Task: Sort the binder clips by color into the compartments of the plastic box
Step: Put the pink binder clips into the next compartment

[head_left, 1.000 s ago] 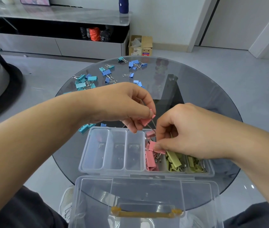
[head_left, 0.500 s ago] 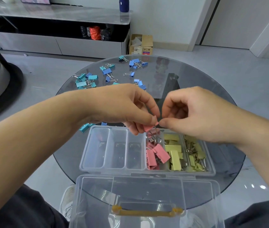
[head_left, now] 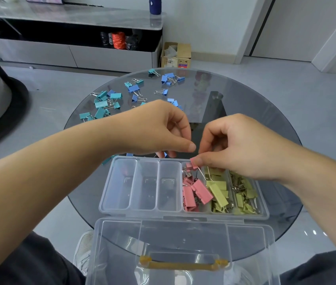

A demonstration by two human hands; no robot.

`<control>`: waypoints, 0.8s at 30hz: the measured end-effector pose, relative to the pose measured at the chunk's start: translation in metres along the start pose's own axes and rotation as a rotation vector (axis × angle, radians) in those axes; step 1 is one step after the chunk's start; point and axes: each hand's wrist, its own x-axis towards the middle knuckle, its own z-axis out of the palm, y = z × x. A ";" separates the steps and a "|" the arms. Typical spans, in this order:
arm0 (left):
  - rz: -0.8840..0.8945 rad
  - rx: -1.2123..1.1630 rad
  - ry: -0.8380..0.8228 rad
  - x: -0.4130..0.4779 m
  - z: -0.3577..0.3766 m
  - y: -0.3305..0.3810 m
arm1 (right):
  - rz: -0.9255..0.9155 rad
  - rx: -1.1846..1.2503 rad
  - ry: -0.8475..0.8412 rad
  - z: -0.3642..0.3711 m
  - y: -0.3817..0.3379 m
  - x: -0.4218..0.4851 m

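Your right hand (head_left: 245, 149) pinches a pink binder clip (head_left: 193, 162) over the pink-filled compartment of the plastic box (head_left: 105, 202), your left hand (head_left: 159, 130) just beside, fingers loosely curled, holding nothing visible.

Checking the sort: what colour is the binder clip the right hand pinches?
Pink binder clip, pinched by the right hand; head view.
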 end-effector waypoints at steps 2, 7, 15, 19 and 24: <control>-0.002 0.001 -0.002 0.001 0.000 -0.001 | -0.017 -0.013 0.034 0.000 -0.002 0.001; -0.024 -0.004 0.028 0.003 0.002 -0.001 | -0.054 0.022 -0.057 0.003 -0.005 -0.002; -0.008 0.007 0.017 0.003 0.003 0.000 | -0.073 -0.195 -0.071 0.008 -0.007 -0.005; -0.001 0.016 0.024 0.005 0.003 -0.003 | -0.096 -0.269 -0.075 0.008 -0.008 -0.007; 0.007 0.057 0.062 0.009 -0.004 -0.010 | -0.094 -0.258 -0.121 0.001 -0.010 -0.007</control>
